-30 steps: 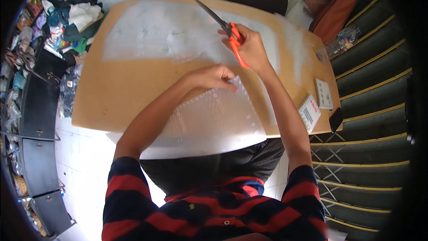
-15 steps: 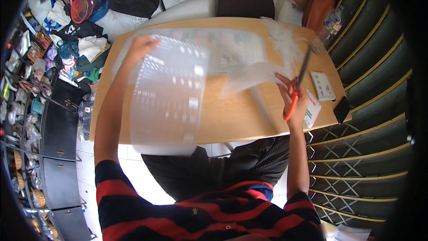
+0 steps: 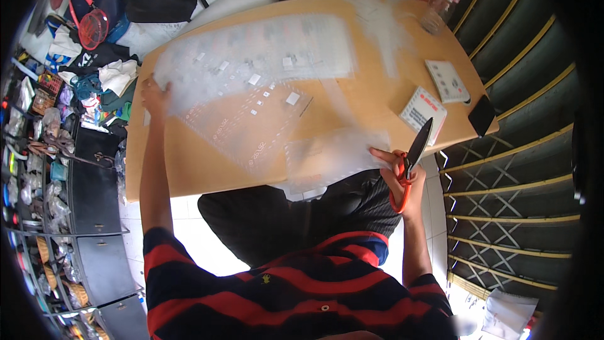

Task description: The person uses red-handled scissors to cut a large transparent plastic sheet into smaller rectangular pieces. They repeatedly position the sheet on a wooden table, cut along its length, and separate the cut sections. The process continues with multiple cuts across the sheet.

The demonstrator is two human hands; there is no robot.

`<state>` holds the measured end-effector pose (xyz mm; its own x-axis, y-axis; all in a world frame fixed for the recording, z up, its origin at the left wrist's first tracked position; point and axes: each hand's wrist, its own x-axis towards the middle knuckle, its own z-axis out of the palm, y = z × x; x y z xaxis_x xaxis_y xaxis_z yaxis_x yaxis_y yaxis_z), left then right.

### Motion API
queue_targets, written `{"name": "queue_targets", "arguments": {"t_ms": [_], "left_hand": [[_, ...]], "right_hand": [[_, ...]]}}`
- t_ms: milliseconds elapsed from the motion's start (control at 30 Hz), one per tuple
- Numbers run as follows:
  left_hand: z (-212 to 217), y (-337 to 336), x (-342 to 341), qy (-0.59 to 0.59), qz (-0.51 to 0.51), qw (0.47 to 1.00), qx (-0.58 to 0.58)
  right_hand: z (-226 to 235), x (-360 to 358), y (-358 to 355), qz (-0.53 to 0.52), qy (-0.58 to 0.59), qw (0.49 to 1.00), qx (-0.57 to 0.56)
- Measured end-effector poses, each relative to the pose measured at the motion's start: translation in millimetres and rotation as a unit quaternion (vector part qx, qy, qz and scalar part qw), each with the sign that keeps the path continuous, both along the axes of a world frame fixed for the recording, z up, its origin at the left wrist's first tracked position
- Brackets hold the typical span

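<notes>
My right hand (image 3: 397,179) is wrapped round a pair of scissors (image 3: 416,154) with orange-red handles, their dark blades together and pointing up and away. Between its thumb and fingers it also pinches a cut piece of translucent plastic (image 3: 333,154), which hangs over the table's near edge. My left hand (image 3: 155,96) rests at the table's left edge with fingers apart, beside the corner of a clear printed plastic sheet (image 3: 245,119). That sheet lies slantwise on the table, partly over a larger stack of translucent plastic sheets (image 3: 321,44).
On the right of the wooden table (image 3: 207,173) lie two white boxes (image 3: 445,80) and a dark flat object (image 3: 482,116). Crumpled plastic scraps (image 3: 380,25) and a clear bottle (image 3: 443,3) are at the far right. Shelves stand left, a folding metal gate right.
My left hand has lowered the printed sheet onto the table and moved left and down. My right hand has come nearer with the scissors and cut piece. The view has shifted slightly.
</notes>
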<state>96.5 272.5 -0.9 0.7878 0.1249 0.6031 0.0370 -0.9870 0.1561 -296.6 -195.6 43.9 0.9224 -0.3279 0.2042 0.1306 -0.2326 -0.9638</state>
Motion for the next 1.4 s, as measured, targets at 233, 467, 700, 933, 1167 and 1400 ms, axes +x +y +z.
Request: {"name": "queue_targets", "arguments": {"t_ms": [233, 467, 700, 933, 1167, 1400], "left_hand": [[-1.9, -76.0, -131.2, 0.12, -0.324, 0.937, 0.054], [65.6, -174.7, -187.5, 0.278, -0.465, 0.781, -0.311], [-1.0, -298.9, -188.1, 0.161, -0.523, 0.837, 0.013], [23.5, -360.8, -183.0, 0.142, -0.601, 0.78, -0.098], [103.4, -450.9, -91.7, -0.113, -0.55, 0.808, -0.179], [23.3, -516.1, -24.3, 0.138, -0.595, 0.792, -0.004]], "right_hand": [[3.7, 39.4, 31.0, 0.148, -0.073, 0.986, 0.037], [41.2, 69.5, 49.6, 0.254, -0.116, 0.952, 0.127], [25.1, -7.1, -8.0, 0.134, -0.11, 0.961, 0.214], [-13.7, -70.9, -61.9, 0.05, -0.093, 0.967, 0.231], [-35.1, -62.5, -67.5, 0.038, -0.113, 0.954, 0.275], [-38.2, -61.4, -73.6, 0.021, -0.108, 0.947, 0.301]]}}
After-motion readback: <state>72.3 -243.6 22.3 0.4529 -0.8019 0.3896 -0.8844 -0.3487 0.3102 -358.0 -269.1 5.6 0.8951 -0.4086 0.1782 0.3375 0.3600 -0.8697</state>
